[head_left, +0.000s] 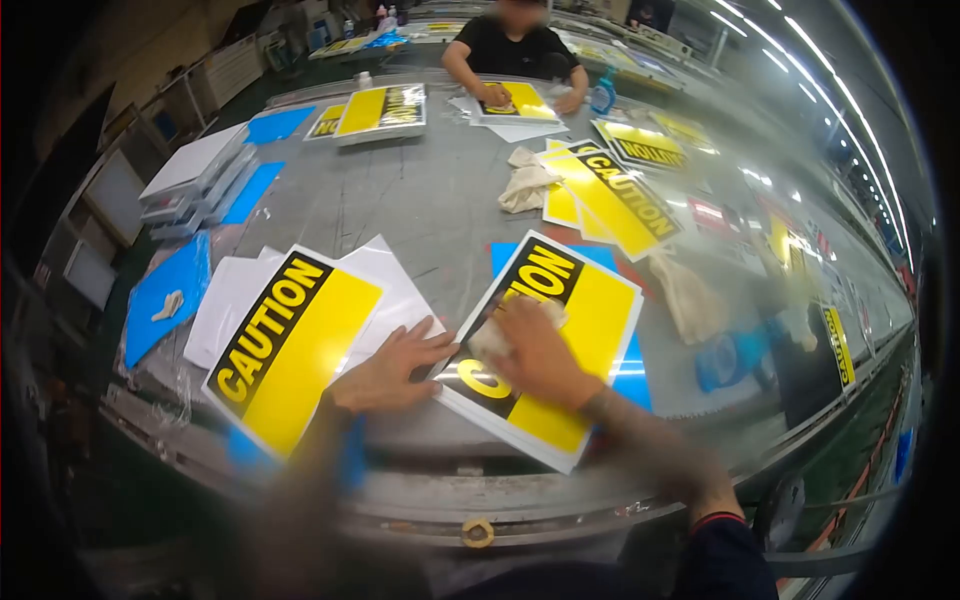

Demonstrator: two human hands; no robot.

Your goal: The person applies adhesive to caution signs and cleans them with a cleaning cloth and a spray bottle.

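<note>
In front of me lies a stack of yellow and black caution signs [565,415] on a blue sheet [632,375]. My right hand [540,350] presses a whitish cloth [490,338] onto the black band of the top sign, covering part of its lettering. Fingers spread, my left hand [398,368] rests by the left edge of this stack, its fingertips at the sign's border. To its left, another caution sign [300,345] lies tilted over white sheets [385,275].
Across the table a person [515,50] has a hand on another sign [522,100]. A rag [527,182] and fanned caution signs [625,200] lie right of centre. A blue spray bottle [735,355] is at right; stacked white panels [195,165] stand at left.
</note>
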